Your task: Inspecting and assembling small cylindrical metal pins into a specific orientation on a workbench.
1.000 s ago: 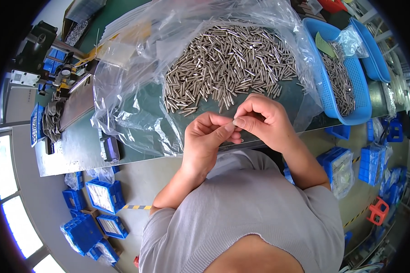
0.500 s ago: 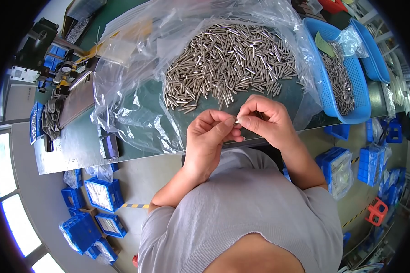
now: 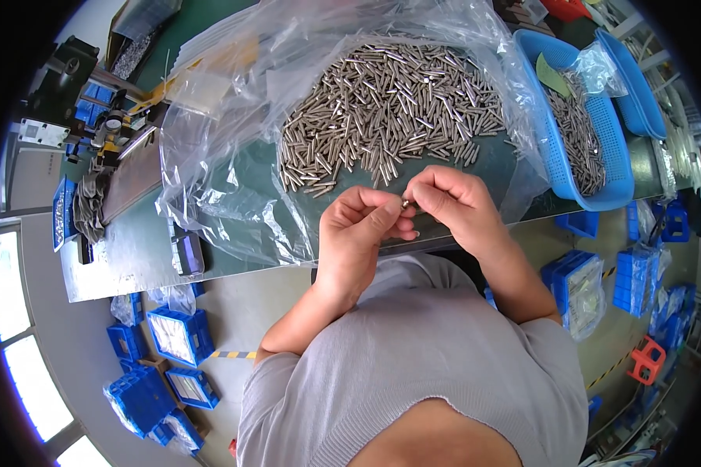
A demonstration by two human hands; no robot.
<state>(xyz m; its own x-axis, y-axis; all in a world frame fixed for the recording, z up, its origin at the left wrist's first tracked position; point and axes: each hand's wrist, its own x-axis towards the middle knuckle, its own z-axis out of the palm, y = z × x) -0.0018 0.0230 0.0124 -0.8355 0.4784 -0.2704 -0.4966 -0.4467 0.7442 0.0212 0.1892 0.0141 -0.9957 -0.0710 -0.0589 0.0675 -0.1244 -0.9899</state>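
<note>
My left hand [image 3: 358, 232] and my right hand [image 3: 457, 205] meet just over the table's near edge, fingertips almost touching. Between them is a small metal pin [image 3: 406, 204], mostly covered by the fingers. The left thumb and forefinger pinch one end of it, and the right thumb and forefinger close on the other. Just beyond my hands a wide pile of slim metal pins [image 3: 389, 105] lies loose on clear plastic sheeting [image 3: 226, 194], spread over the green tabletop [image 3: 487, 167].
On the right, a blue perforated basket [image 3: 617, 167] holds more pins, a green slip [image 3: 552, 76] and a clear bag. Another blue basket [image 3: 639, 101] stands beyond it. Dark equipment [image 3: 66, 70] occupies the far left. Blue crates [image 3: 177, 333] and a red stool [image 3: 646, 360] are on the floor.
The right fingers have shifted slightly and curled more over the pin, whose visible end now looks darker and differently turned. The left hand has hardly moved, and the pile looks the same.
</note>
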